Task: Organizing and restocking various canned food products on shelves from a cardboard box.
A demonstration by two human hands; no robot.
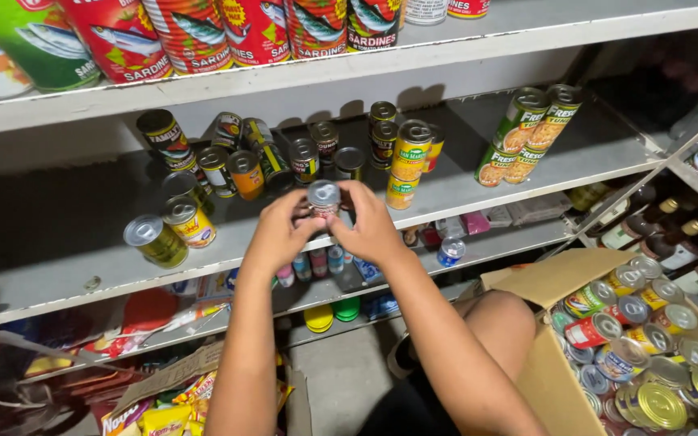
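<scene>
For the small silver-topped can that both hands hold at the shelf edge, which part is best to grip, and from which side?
Grip the round side wall of the small can, below its lid rim, from the front. It stands upright, and the left hand and right hand already flank it.

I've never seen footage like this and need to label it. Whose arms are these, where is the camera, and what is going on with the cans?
The single picture comes from a camera worn on a person's head, looking down at their own bare arms. The left hand and right hand together grip a small silver-topped tin can in front of a grey metal shelf. Loose cans stand on that shelf, among them a stack of yellow corn cans. At lower right sits an open cardboard box full of more cans.
</scene>
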